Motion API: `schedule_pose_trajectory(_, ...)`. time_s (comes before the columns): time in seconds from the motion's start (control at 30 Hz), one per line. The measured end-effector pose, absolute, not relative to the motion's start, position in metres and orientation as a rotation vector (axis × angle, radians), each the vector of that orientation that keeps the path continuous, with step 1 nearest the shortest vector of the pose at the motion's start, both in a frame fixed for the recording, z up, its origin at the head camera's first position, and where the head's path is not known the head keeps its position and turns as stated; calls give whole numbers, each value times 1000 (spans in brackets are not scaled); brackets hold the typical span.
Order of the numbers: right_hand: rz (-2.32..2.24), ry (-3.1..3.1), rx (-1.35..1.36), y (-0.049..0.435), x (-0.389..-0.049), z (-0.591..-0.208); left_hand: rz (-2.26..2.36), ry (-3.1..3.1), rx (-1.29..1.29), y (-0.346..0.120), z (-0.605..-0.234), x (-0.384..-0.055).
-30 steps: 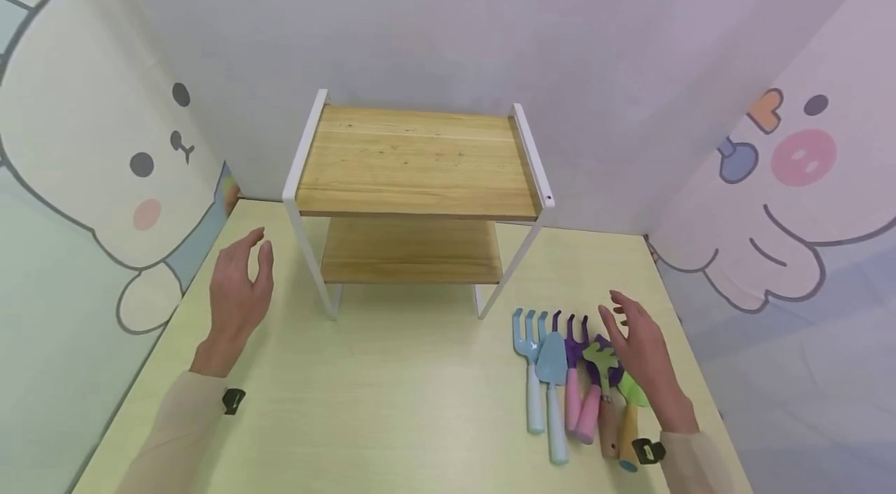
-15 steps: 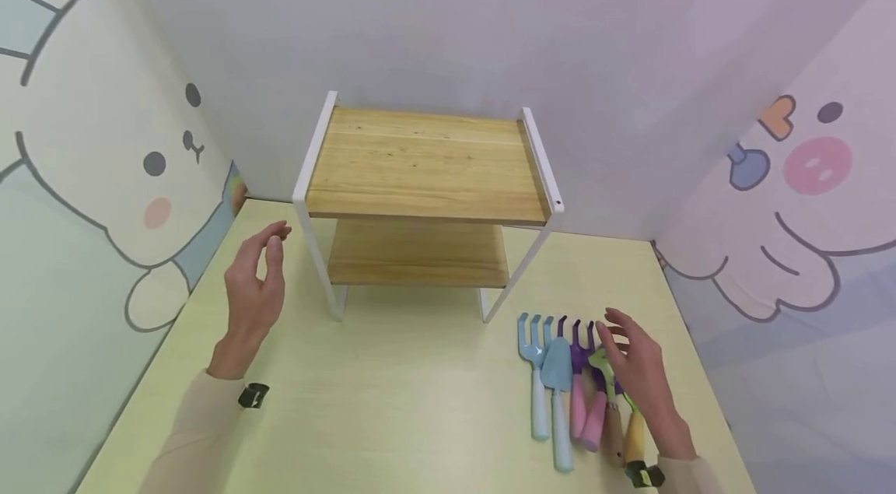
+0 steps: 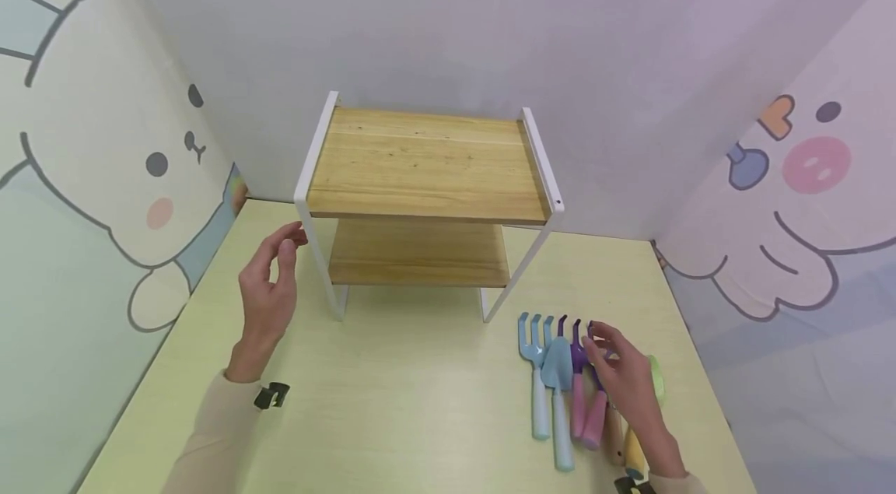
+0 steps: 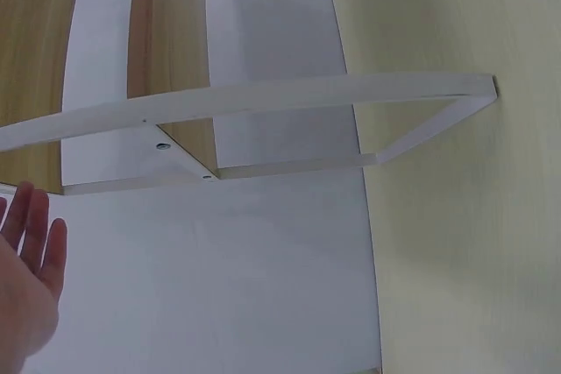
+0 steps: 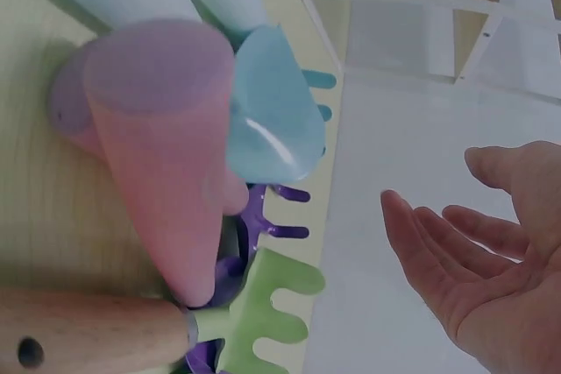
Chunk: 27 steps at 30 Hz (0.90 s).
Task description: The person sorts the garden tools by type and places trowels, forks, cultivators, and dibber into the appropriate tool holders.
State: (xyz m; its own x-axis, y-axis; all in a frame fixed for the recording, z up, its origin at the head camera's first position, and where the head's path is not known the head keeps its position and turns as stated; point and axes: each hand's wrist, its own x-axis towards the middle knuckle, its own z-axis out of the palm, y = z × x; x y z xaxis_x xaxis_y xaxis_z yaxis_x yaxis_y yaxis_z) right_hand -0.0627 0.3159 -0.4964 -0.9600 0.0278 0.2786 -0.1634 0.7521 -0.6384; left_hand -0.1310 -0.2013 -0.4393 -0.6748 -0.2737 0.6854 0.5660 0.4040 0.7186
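A two-tier wooden shelf [image 3: 427, 163] with white metal side frames stands upright. Close to its left frame is my left hand [image 3: 269, 296], fingers loosely bent and holding nothing. My right hand [image 3: 630, 385] hovers over garden tools at the right, its thumb and fingers apart with nothing held. Those tools are a light blue hand fork [image 3: 539, 401], a blue trowel [image 3: 558, 366], a purple hand fork with a pink handle [image 3: 577, 401], another pink-handled tool [image 3: 595, 424], a green hand rake [image 5: 263, 313] with a wooden handle, and a yellow-handled green tool [image 3: 656, 377], partly hidden by the hand.
The pale table [image 3: 399, 393] carries the shelf and the tools. Behind it rises a plain light wall [image 3: 434, 19]. Cartoon-printed cloths border it at left [image 3: 91, 144] and right [image 3: 805, 245].
My left hand has moved right, closer to the shelf's left frame. The right hand has moved left and down over the tools. The view shifted slightly; the tools and shelf stay put.
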Motion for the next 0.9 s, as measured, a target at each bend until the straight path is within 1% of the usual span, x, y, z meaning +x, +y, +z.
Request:
schedule_pose_trajectory(0.33, 1202, -2662, 120, 301, -52, -502, -1473, -1800, -245, -190, -433, -126)
schedule_pose_trajectory(0.63, 1203, -2711, 101, 288, -42, -504, -1533, -1687, -227, -180, -431, -125)
schedule_pose_trajectory(0.73, 1245, -2734, 68, 282, -39, -507, -1537, -1680, -206, -179, -431, -125)
schedule_pose_trajectory(0.9, 1312, -2833, -59, 275, -35, -515, -1568, -1665, -189, -176, -432, -125)
